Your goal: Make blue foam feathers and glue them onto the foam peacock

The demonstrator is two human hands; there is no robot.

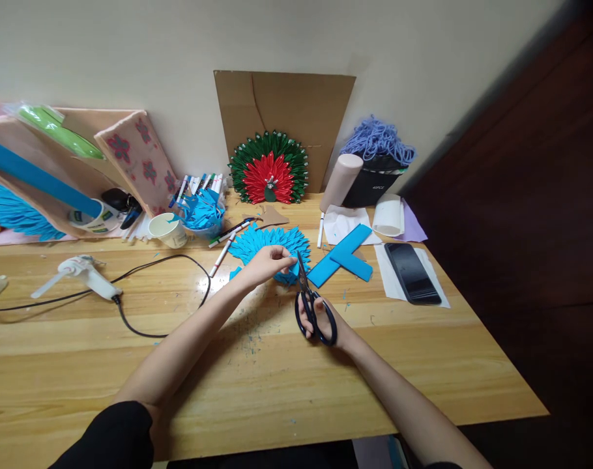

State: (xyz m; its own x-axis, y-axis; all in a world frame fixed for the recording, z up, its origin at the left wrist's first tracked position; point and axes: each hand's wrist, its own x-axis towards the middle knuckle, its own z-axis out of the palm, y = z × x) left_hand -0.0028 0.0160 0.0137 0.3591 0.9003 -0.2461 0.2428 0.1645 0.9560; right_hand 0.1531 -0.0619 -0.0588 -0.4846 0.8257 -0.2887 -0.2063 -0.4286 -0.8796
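Note:
My left hand (267,266) is closed in a pinch on a small blue paper piece (294,267), most of it hidden by the fingers. Black-handled scissors (315,319) sit in my right hand (332,320), fingers through the loops, blades pointing up beside the paper piece. Whether the blades touch the paper I cannot tell. Just behind my left hand lies a fan of blue paper petals (262,240) on the table. Two folded blue strips (343,254) lie crossed to the right of the blades.
A hot glue gun (88,273) with its black cord lies at left. Behind stand a paper cup (168,230), a tub of blue scraps (203,213) and a red and green peacock craft (268,169) against cardboard. A phone (412,273) lies at right.

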